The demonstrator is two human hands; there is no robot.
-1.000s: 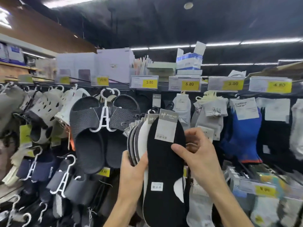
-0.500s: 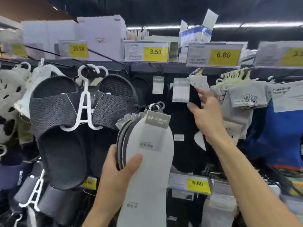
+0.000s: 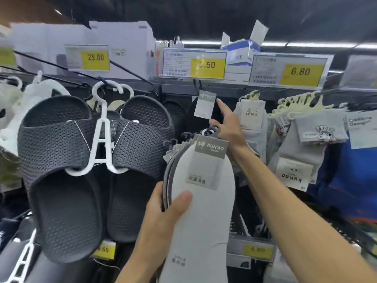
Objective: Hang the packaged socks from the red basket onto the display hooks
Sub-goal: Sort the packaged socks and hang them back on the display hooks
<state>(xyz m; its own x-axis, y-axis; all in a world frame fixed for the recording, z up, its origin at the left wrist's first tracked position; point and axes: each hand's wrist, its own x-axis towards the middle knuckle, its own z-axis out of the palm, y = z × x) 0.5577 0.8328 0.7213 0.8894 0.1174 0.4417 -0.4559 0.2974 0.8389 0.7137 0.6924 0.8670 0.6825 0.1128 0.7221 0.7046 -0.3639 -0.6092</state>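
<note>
A shop display wall fills the frame: yellow price tags (image 3: pixel 207 65) along the top rail, perforated dark rubber slippers (image 3: pixel 95 152) on a white plastic hanger at left, soft grey socks (image 3: pixel 310 139) at right. Low centre, the left grip (image 3: pixel 163 213) curls round a fanned stack of packaged socks (image 3: pixel 204 201), thumb across the smooth pale-grey front pair. The stack stands upright, its small black hanger loops (image 3: pixel 212 129) uppermost. The right grip (image 3: pixel 226 127), forefinger straight and holding nothing, reaches to a black pair (image 3: pixel 204 103) already hung under the 3.50 tag. That hook lies just above the loops, nearest the right grip. The red basket is out of view.
</note>
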